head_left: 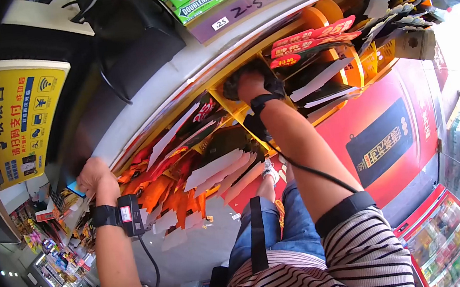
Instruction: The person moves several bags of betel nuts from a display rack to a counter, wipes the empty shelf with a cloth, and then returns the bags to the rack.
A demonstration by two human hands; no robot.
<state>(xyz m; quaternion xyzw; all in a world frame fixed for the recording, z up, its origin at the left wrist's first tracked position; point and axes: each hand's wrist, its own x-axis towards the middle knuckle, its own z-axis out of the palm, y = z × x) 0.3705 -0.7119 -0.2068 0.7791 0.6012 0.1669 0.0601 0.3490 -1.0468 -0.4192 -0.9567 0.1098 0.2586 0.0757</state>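
Observation:
My right hand [252, 86] reaches into a compartment of the yellow display rack [226, 99]. Around its fingers is a dark crumpled cloth [274, 85], which hides most of the fingertips. At the counter's edge, my left hand [95, 174] has its fingers curled down, with a small blue thing [76, 189] showing beside them; what it is cannot be made out. Between the two hands, orange and red snack packets [161, 192] hang in the rack. Black packets with pale backs [218, 168] fill the part nearer my right hand.
Green gum boxes [204, 0] stand on a shelf above the white counter edge [175, 70]. A yellow payment sign [26, 119] is at the left. Red price tags [312, 39] and more packets lie right of my hand. A glass-fronted fridge [445, 237] stands lower right.

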